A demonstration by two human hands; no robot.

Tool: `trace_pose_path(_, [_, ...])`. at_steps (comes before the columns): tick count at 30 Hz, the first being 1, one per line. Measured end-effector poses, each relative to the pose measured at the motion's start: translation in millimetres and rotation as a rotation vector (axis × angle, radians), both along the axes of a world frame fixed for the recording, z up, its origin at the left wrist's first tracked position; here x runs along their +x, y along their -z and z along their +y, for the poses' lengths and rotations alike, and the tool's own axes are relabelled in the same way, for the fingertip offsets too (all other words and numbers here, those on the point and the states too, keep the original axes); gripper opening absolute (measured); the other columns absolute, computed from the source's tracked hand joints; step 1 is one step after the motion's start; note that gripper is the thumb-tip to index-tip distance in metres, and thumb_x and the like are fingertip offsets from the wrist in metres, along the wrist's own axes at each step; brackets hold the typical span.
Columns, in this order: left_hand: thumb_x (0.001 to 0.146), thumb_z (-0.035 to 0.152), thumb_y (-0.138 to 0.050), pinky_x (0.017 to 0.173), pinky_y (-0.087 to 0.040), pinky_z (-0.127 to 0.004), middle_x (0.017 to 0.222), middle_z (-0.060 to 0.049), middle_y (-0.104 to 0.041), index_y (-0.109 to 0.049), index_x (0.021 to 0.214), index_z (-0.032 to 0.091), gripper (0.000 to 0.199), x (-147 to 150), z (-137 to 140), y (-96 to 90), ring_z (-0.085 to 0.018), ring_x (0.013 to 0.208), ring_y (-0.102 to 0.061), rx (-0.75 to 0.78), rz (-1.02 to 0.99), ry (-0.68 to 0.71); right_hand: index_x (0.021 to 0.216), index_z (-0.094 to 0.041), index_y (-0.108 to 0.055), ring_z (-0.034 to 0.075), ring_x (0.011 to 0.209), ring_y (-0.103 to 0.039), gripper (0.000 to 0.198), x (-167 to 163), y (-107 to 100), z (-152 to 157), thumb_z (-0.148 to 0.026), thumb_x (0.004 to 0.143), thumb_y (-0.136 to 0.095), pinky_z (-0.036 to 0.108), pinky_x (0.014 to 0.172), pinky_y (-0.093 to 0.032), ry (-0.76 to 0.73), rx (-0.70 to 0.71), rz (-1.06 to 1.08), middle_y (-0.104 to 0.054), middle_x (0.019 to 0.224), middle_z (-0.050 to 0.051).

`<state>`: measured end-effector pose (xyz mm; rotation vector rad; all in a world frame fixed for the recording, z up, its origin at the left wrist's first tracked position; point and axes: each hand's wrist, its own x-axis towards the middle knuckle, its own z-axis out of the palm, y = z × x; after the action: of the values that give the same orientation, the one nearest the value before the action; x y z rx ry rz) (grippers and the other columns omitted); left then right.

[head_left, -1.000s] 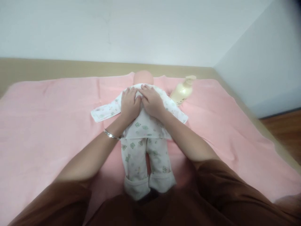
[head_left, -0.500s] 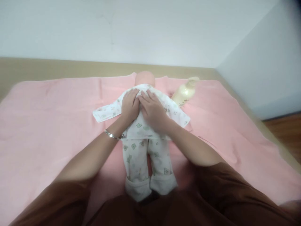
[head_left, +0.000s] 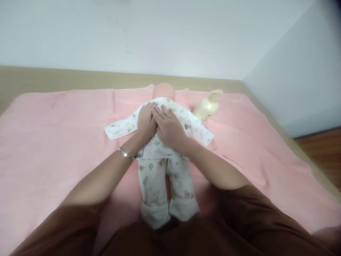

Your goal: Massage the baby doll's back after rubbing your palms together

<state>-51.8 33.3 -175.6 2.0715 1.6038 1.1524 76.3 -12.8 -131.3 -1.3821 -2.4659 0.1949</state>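
Observation:
A baby doll (head_left: 163,91) lies face down, its bald head pointing away from me. It wears a white printed top (head_left: 157,151) and matching trousers (head_left: 154,177) with turned-up cuffs. My left hand (head_left: 146,121) rests flat on the left of the doll's upper back, fingers stretched out. On the right side of the back lies my right hand (head_left: 170,126), also flat, its fingertips meeting the left hand near the middle. Both sleeves of the top spread outward. Neither hand grips anything.
A pale yellow pump bottle (head_left: 207,108) lies on its side beyond the right sleeve. Under the doll a pink cloth (head_left: 66,131) covers a light wooden surface (head_left: 66,76). White walls (head_left: 170,35) stand behind and to the right. Brown floor (head_left: 322,149) shows at the far right.
My right hand has shifted slightly left across the doll's back, closer to my left hand. The left hand stays in place. The view has tilted a little.

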Motion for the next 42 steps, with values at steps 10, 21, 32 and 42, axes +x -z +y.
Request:
trace_pose_path(10, [0.094, 0.031, -0.035, 0.128, -0.035, -0.047, 0.146, -0.008, -0.061, -0.061, 0.133, 0.017, 0.048, 0.3, -1.8, 1.4, -0.025, 0.141, -0.051, -0.012, 0.013, -0.028, 0.155, 0.001, -0.033, 0.038, 0.155, -0.028, 0.063, 17.7, 5.8, 26.9, -0.032, 0.101, -0.033, 0.059, 0.127, -0.024, 0.276, -0.027, 0.071, -0.032, 0.163, 0.026])
trace_pose_path(21, [0.095, 0.03, -0.032, 0.128, -0.033, -0.048, 0.147, -0.011, -0.059, -0.059, 0.135, 0.014, 0.05, 2.0, -1.7, -1.7, -0.026, 0.143, -0.049, -0.028, 0.056, -0.019, 0.155, -0.008, -0.036, 0.035, 0.158, -0.021, 0.062, 25.0, 10.1, 43.4, -0.033, 0.099, -0.037, 0.059, 0.128, -0.02, 0.192, -0.07, 0.111, -0.027, 0.167, 0.018])
trace_pose_path(32, [0.095, 0.024, -0.034, 0.128, -0.021, -0.065, 0.164, -0.018, -0.034, -0.045, 0.15, 0.009, 0.058, 30.6, -44.2, -27.7, -0.041, 0.157, -0.023, -0.171, 0.197, -0.045, 0.151, 0.002, -0.037, 0.041, 0.151, -0.035, 0.064, 28.6, 7.7, 43.5, -0.039, 0.101, -0.032, 0.059, 0.123, -0.029, 0.3, -0.064, 0.062, -0.041, 0.157, 0.028])
trace_pose_path(42, [0.092, 0.029, -0.031, 0.128, -0.031, -0.052, 0.151, -0.015, -0.054, -0.053, 0.142, 0.009, 0.058, -1.1, 8.0, -11.1, -0.03, 0.143, -0.047, -0.137, 0.058, -0.016, 0.148, 0.005, -0.039, 0.039, 0.153, -0.032, 0.058, 11.8, -16.9, -0.8, -0.029, 0.102, -0.032, 0.053, 0.124, -0.031, 0.217, -0.094, -0.034, -0.039, 0.157, 0.031])
